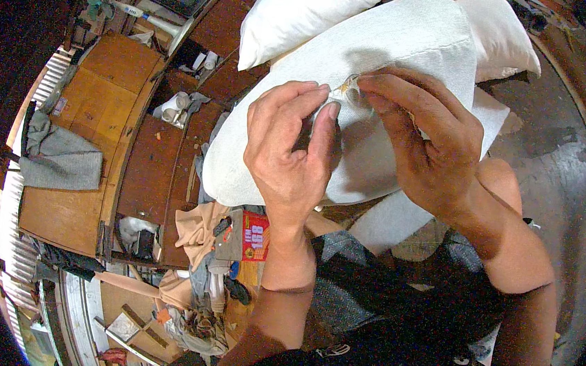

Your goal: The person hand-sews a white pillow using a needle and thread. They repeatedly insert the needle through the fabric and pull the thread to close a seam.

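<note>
A large white cushion [417,37] with a ribbed cloth cover lies in front of me, across my lap. Over it, my left hand [289,144] and my right hand [427,128] are raised with their fingertips close together. A small translucent piece [347,87] with a yellowish spot shows between them, too small to name. The right thumb and fingers pinch at its right side. My left thumb and forefinger are bent towards each other near its left side; whatever they hold is too small to make out.
White pillows [308,13] lie beyond the cushion. On the left stands a wooden cabinet [159,164] with open compartments, a grey cloth [65,156] draped on its top. Clothes [198,234] and a red packet [255,237] lie by my left forearm. Grey floor [552,171] stretches to the right.
</note>
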Demonstrator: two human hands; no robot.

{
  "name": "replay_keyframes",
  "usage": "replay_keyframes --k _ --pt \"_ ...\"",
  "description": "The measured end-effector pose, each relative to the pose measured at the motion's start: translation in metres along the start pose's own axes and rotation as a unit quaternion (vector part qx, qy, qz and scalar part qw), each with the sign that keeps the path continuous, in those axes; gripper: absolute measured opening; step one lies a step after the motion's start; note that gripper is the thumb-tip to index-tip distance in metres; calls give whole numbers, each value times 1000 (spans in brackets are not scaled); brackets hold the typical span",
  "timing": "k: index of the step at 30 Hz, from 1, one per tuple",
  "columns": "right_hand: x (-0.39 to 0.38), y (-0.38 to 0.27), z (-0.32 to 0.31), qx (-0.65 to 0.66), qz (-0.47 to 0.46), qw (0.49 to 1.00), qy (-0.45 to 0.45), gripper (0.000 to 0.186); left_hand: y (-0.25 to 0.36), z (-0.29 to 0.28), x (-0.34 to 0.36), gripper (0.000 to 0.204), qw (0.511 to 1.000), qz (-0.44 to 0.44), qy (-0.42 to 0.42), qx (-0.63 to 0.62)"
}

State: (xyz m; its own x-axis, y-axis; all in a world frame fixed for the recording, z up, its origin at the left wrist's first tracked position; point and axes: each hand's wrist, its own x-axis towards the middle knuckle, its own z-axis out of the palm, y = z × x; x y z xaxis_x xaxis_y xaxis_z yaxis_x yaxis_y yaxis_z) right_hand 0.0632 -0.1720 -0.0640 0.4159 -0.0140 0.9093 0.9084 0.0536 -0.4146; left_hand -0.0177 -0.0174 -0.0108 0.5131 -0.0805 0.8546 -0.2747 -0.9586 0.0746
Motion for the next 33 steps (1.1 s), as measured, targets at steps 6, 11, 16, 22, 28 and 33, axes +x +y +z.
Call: replay_keyframes --k 6,11,16,22,28,33 --pt "-3 3 6 13 6 999 31 27 -1 1 0 22 1000 5 3 3" --pt "-2 3 1 -14 -24 1000 8 20 0 3 0 23 1000 6 2 5" --pt "0 -3 0 -24 17 1000 6 17 -1 2 0 23 1000 12 3 9" --pt "-1 2 0 9 97 995 0 16 -1 5 -1 23 1000 16 11 0" --pt "-2 12 9 119 148 982 25 16 2 6 -1 22 1000 15 7 12" --pt "2 -6 0 40 101 993 -40 14 2 7 -1 21 1000 10 3 9"
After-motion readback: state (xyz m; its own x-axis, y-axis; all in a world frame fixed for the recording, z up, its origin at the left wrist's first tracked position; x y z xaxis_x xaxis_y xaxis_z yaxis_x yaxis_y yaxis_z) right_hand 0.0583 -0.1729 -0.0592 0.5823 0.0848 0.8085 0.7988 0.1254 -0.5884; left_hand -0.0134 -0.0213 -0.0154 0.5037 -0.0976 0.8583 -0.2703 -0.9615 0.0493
